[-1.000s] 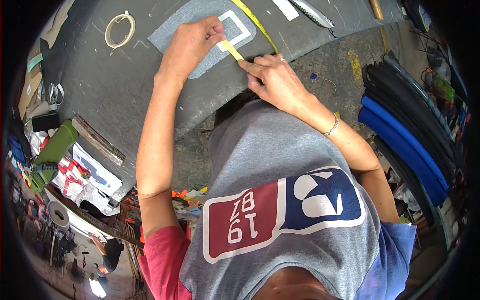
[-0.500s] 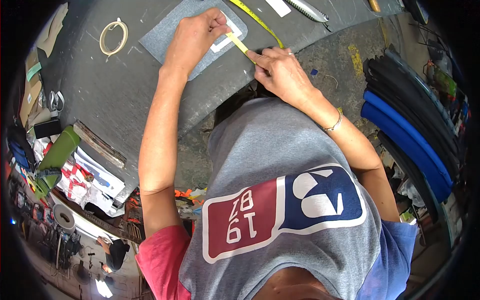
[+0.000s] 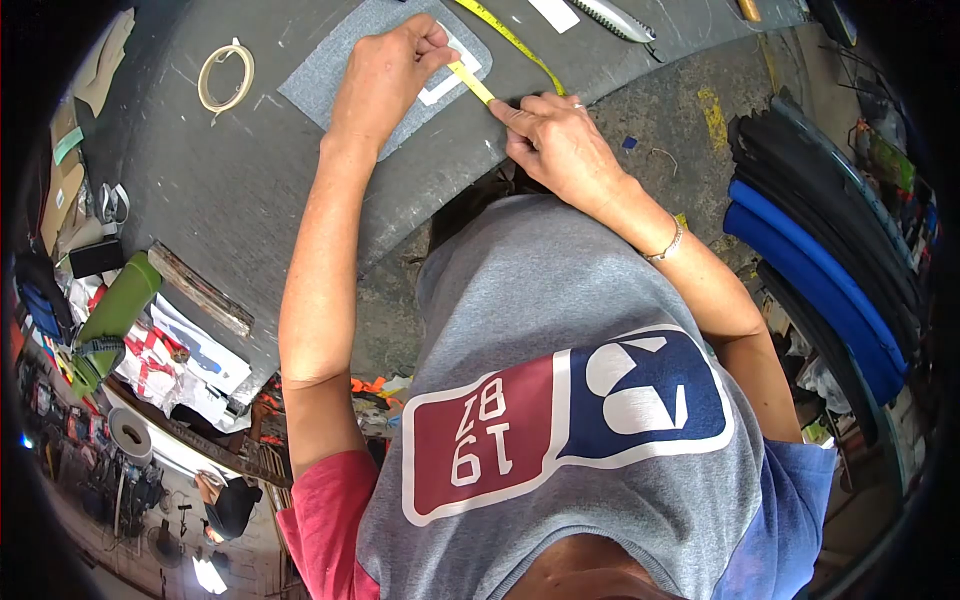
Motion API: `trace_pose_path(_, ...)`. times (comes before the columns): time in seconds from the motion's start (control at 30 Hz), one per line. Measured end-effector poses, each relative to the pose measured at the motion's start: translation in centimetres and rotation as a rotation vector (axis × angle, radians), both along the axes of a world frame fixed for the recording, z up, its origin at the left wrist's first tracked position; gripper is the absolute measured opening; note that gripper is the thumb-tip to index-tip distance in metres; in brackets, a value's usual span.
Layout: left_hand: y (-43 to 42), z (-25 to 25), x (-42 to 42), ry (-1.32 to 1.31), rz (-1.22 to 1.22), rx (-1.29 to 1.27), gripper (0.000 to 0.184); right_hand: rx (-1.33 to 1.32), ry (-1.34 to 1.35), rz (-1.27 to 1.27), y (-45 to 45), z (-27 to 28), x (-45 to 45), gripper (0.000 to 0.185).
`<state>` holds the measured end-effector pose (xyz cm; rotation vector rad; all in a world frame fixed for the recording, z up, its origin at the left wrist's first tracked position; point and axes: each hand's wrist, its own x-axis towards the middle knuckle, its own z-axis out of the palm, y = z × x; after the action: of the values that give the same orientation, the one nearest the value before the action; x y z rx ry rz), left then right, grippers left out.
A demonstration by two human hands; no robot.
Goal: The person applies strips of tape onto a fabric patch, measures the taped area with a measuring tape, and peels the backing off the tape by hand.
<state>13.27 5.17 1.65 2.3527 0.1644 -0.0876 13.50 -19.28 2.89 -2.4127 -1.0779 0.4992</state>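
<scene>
My left hand is closed in a pinch on the end of a yellow tape measure, over a white rectangular outline on a grey felt-like sheet. A short stretch of the tape runs to my right hand, whose thumb and fingers grip it near the table's front edge. Another length of the tape curves from the top of the view down to the right hand. Part of the outline and sheet is hidden beneath my left hand and forearm.
A roll of masking tape lies left on the dark table. A white strip and a knife-like tool lie at the top right. Blue and black rolls stand right. Another person is at lower left.
Both hands stay in nearly the same place, still holding the tape measure. The view has shifted very slightly.
</scene>
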Motion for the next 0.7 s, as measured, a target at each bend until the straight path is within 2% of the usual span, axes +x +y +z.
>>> trace_pose_path(0.53, -0.1, -0.4, -0.2, -0.077, 0.012, -0.029, 0.021, 0.004, 0.041, -0.01, 0.2, 0.1, 0.2, 0.038)
trace_pose_path(0.63, 0.1, 0.4, -1.0, 0.006, 0.117, -0.102, 0.019, 0.026, 0.036, -0.024, 0.1, 0.1, 0.2, 0.038)
trace_pose_path(0.7, 0.4, 0.4, -2.4, -0.047, 0.278, -0.147, 0.019, 0.099, 0.088, -0.072, 0.1, 0.4, 0.6, 0.037)
